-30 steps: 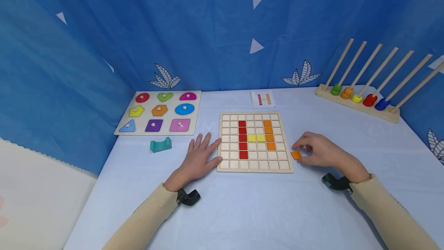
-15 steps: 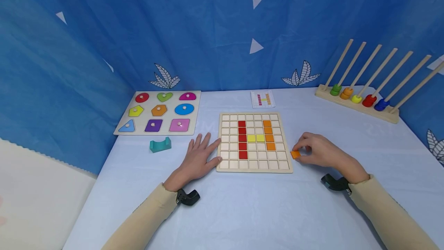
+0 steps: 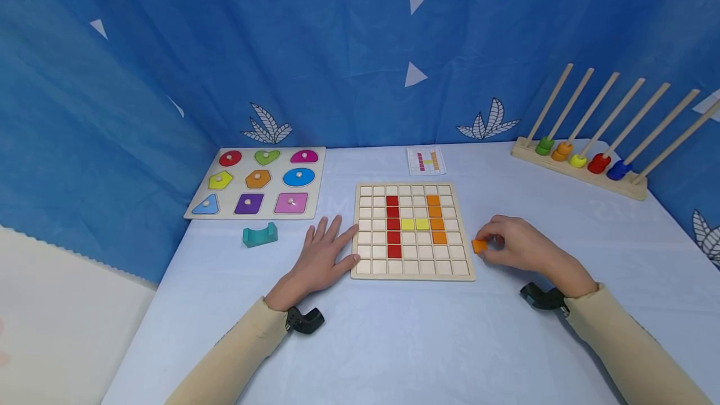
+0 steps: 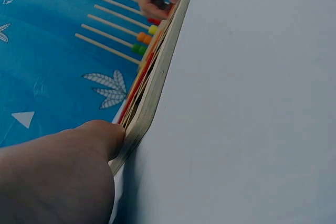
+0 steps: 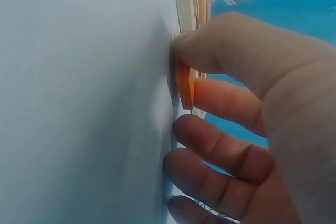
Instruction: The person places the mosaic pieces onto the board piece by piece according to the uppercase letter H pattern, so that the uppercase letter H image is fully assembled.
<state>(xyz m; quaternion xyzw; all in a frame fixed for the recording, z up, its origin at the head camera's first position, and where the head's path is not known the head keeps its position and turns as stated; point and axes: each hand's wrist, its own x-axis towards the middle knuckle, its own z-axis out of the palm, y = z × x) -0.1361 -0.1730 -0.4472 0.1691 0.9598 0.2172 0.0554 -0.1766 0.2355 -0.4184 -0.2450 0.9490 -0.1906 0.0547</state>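
Note:
A wooden grid board lies flat in the middle of the head view. It bears a column of red tiles, two yellow tiles and a column of orange tiles. My left hand rests with spread fingers at the board's left side, thumb and index tips touching its edge. Just off the right edge, my right hand pinches a loose orange square tile. In the right wrist view, thumb and index finger hold this orange tile close to the white cloth; the other fingers are loosely bent.
A small pattern card lies behind the board. To the left are a knobbed shape puzzle and a teal notched block. A peg stand with coloured beads stands back right, before a blue curtain.
Within my right hand's fingers the orange tile has turned a little and come up slightly from where it lay flatter. My left hand and the board have stayed put.

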